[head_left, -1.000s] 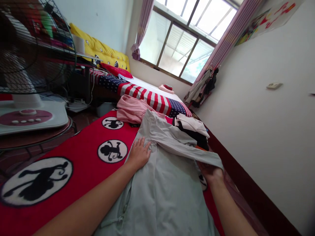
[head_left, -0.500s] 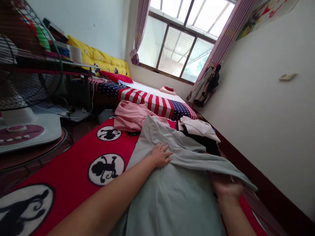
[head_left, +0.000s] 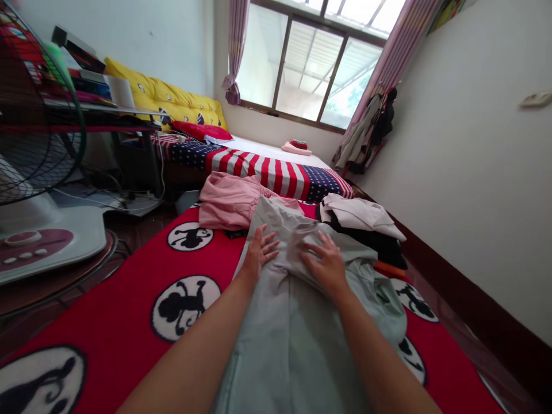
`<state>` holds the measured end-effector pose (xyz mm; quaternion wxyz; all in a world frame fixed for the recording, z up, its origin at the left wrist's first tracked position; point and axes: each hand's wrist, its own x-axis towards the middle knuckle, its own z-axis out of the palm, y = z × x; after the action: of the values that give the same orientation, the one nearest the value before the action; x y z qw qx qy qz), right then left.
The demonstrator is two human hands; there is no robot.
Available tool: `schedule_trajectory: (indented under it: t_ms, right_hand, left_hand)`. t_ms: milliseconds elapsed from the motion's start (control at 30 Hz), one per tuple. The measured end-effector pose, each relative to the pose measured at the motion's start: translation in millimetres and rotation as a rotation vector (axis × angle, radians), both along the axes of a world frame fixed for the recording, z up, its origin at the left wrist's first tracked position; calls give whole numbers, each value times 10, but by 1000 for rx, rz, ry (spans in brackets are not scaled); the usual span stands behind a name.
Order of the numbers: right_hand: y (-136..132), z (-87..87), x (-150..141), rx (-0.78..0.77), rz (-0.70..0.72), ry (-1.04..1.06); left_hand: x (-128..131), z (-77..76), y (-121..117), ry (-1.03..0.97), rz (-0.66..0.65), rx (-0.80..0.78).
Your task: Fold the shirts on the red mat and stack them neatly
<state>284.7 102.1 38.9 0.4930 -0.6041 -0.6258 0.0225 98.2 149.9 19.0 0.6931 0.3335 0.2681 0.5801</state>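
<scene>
Broadly, the red blanket [head_left: 116, 305] fills the lower view, its near edge cut off by the frame. On it lies the gray-green garment [head_left: 267, 345], running from the middle out through the bottom, so its near end is out of view, and the forearms cover parts of it. The fan [head_left: 34, 149] is cropped at the left. Beyond the garment's right side sits the clothes pile [head_left: 362, 221]; the pink shirt [head_left: 226, 201] lies at its far left corner, partly overlapped. Both hands are open and reach forward over the garment's upper part. The left hand [head_left: 259, 253] is turned on edge with fingers spread; the right hand [head_left: 325, 261] is palm down, fingers apart and slightly bent, its tips beside blurred cloth, and I cannot tell whether it grips any. Half a second ago it supported the outstretched sleeve from beneath; now the cloth there is bunched inward.
</scene>
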Motion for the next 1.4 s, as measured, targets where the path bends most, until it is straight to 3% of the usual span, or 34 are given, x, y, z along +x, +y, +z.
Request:
schedule_trajectory:
  t_ms: [133, 267, 400, 500, 567, 667, 767, 900, 1000, 1100, 1167, 1300, 1400]
  right_hand:
    - [-33, -292, -152, 84, -149, -51]
    - [-131, -283, 30, 141, -266, -63]
    - [-171, -146, 295, -139, -442, -112]
    - [-175, -110, 467, -406, -397, -67]
    - [-181, -119, 547, -476, -371, -57]
    - [-197, -160, 609, -464, -419, -107]
    - [-194, -216, 623, -326, -461, -72]
    - [-147, -290, 610, -30, -384, 254]
    - [-110, -336, 574, 42, -285, 434]
    - [-91, -357, 510, 56, -194, 572]
    - [-94, -353, 454, 93, -153, 623]
    - [-143, -329, 340, 160, -110, 511]
    - [-187, -331, 287, 195, -93, 422]
  left_hand:
    - [-56, -49, 85, 94, 84, 47]
    - [-20, -172, 177, 453, 300, 212]
    - [-62, -223, 213, 680, 496, 272]
    - [-93, -210, 192, 803, 634, 269]
    - [-90, -197, 172, 870, 677, 259]
    - [-66, -175, 145, 945, 677, 247]
    - [-60, -139, 109, 966, 650, 249]
    - [-92, -81, 18, 1161, 587, 255]
    - [-109, -30, -67, 1419, 585, 327]
    - [-65, 58, -149, 1534, 691, 527]
    - [26, 137, -211, 1495, 701, 688]
    - [358, 262, -359, 1315, 470, 1010]
    - [626, 290, -434, 1289, 286, 1230]
